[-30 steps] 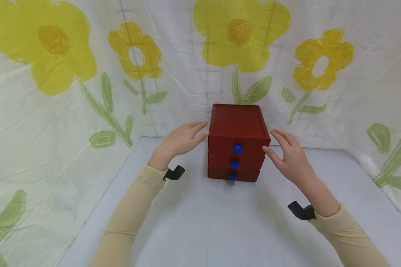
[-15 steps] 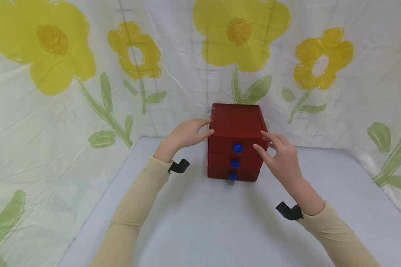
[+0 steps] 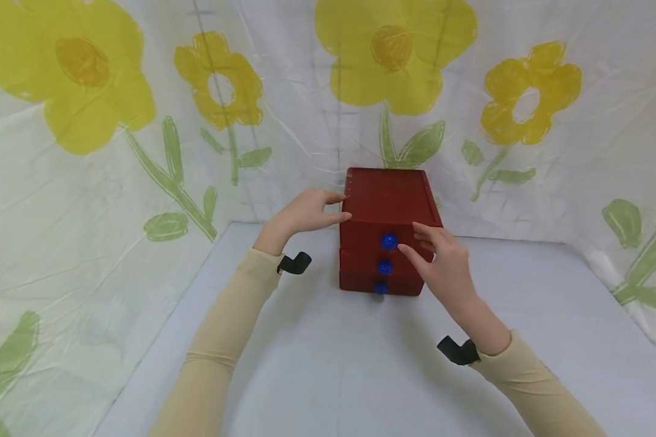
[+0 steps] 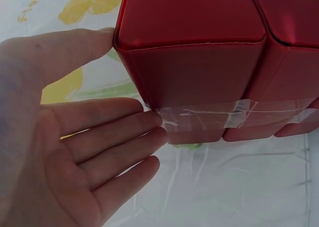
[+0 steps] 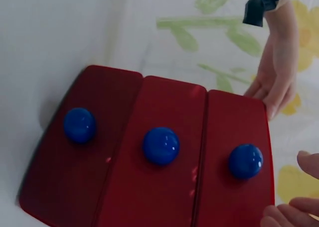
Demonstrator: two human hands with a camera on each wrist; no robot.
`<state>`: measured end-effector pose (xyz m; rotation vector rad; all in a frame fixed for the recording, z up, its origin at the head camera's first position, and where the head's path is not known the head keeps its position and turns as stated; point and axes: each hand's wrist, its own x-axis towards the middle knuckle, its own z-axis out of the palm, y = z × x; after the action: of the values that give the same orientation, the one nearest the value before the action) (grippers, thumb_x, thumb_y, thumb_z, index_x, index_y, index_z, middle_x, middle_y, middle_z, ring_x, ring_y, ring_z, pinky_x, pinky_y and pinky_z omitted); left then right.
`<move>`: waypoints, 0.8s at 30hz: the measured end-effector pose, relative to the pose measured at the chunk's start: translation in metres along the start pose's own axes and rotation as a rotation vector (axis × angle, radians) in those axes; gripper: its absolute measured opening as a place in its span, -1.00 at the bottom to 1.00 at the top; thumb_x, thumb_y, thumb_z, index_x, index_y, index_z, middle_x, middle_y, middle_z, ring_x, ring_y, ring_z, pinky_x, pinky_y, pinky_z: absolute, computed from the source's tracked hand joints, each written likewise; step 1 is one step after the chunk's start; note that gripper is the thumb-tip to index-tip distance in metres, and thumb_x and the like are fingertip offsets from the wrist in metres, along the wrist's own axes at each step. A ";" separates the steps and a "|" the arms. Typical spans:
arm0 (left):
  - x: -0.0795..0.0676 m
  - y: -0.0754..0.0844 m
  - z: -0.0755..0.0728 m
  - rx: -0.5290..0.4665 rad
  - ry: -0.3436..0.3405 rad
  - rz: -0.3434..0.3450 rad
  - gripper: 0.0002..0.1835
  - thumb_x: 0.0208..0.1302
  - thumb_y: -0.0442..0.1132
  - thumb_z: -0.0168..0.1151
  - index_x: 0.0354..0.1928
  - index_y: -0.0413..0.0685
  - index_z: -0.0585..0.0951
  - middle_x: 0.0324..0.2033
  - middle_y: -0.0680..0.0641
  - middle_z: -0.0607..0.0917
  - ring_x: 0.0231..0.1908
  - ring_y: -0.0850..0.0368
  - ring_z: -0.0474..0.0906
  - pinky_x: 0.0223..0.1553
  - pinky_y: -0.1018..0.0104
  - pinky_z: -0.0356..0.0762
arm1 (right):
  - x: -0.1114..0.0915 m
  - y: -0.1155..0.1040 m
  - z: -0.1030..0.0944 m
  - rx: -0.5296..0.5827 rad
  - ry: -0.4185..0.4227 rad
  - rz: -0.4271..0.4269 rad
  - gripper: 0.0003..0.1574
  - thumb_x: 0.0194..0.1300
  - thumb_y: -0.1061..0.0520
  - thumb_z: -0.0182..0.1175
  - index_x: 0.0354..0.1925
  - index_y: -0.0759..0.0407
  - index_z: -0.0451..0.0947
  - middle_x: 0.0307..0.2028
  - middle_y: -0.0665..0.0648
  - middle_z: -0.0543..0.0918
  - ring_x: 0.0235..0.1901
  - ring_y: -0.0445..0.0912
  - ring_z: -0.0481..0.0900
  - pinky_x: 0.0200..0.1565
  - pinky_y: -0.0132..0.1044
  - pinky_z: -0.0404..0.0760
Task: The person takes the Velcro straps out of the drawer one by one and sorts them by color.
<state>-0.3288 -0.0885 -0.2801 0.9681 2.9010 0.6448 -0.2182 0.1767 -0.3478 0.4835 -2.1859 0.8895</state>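
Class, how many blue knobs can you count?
3, all down the front of the red drawer unit: the top knob, the middle knob below it, and the bottom knob lowest. The unit's back is hidden.

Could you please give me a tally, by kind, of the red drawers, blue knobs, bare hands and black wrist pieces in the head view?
Red drawers: 3
Blue knobs: 3
Bare hands: 2
Black wrist pieces: 2
Total: 10
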 end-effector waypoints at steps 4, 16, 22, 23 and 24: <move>0.002 -0.002 -0.002 -0.018 -0.005 -0.005 -0.30 0.26 0.22 0.12 0.32 -0.05 0.41 0.25 -0.07 0.49 0.25 0.08 0.40 0.24 0.18 0.38 | -0.001 -0.002 0.005 0.013 -0.008 0.023 -0.37 0.00 0.14 0.47 0.05 0.32 0.56 -0.08 0.23 0.65 -0.16 0.02 0.68 -0.14 -0.12 0.65; 0.003 -0.003 -0.004 -0.125 -0.029 -0.046 -0.29 0.22 0.19 0.19 0.30 -0.07 0.42 0.23 -0.07 0.50 0.21 0.07 0.44 0.22 0.18 0.39 | -0.007 -0.002 0.016 0.031 -0.037 0.091 -0.43 0.05 0.10 0.44 0.02 0.29 0.57 -0.11 0.22 0.67 -0.18 0.03 0.69 -0.14 -0.11 0.66; 0.003 -0.003 -0.002 -0.192 -0.015 -0.055 -0.31 0.18 0.15 0.25 0.27 -0.09 0.45 0.20 -0.06 0.52 0.19 0.08 0.46 0.19 0.19 0.42 | -0.010 0.001 0.024 0.043 -0.044 0.100 -0.45 0.07 0.05 0.42 0.01 0.26 0.58 -0.12 0.20 0.69 -0.19 0.01 0.70 -0.16 -0.14 0.67; 0.003 -0.003 -0.002 -0.205 -0.014 -0.058 -0.31 0.17 0.15 0.26 0.27 -0.09 0.46 0.20 -0.06 0.52 0.18 0.08 0.46 0.19 0.19 0.43 | -0.011 0.002 0.026 0.046 -0.045 0.103 -0.45 0.07 0.05 0.42 0.01 0.27 0.58 -0.13 0.21 0.70 -0.20 0.02 0.71 -0.16 -0.13 0.67; 0.003 -0.003 -0.002 -0.217 -0.013 -0.062 -0.30 0.17 0.15 0.27 0.26 -0.10 0.46 0.20 -0.06 0.53 0.18 0.08 0.46 0.19 0.18 0.43 | -0.011 0.002 0.027 0.047 -0.048 0.108 -0.46 0.07 0.04 0.42 0.00 0.26 0.58 -0.13 0.20 0.70 -0.20 0.01 0.71 -0.16 -0.14 0.67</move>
<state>-0.3334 -0.0894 -0.2793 0.8492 2.7632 0.9211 -0.2249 0.1595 -0.3709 0.4167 -2.2569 0.9987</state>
